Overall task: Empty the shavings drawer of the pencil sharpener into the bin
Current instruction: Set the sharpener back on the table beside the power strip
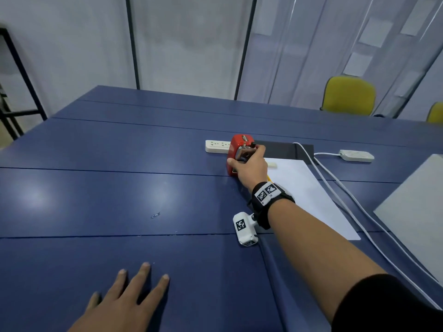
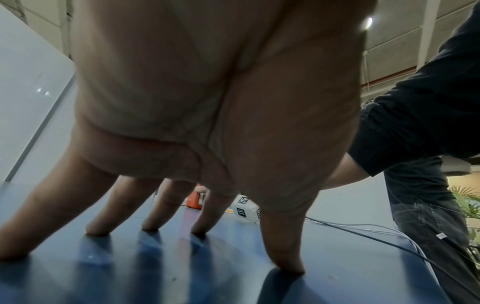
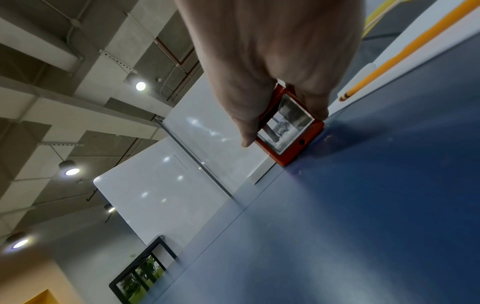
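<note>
- Pencil sharpener, red with a shiny metal top, stands upright on the blue table, well in from the near edge and just in front of a white power strip.
- Its right side sits close to the corner of one white sheet of paper; to its left and in front of it the blue tabletop runs wide and bare.
- In the right wrist view its clear drawer front sits flush in the red body, facing my wrist.
- My right hand grips the sharpener: the thumb curls along its left side, the other fingers wrap over the top and right side.
- My left hand lies near the table's front edge, well apart from the sharpener, holding nothing.
- In the left wrist view its fingers are spread and straight, tips pressing the tabletop with the palm raised.
- I count one sharpener, two power strips, the second far right, and white cables running along the paper's right edge.
- One yellow pencil lies on the paper beside my right hand, and one small pale eraser-like block rests at the paper's far corner.
- Two yellow chairs stand beyond the far table edge.
- One grey board lies at the right edge.
</note>
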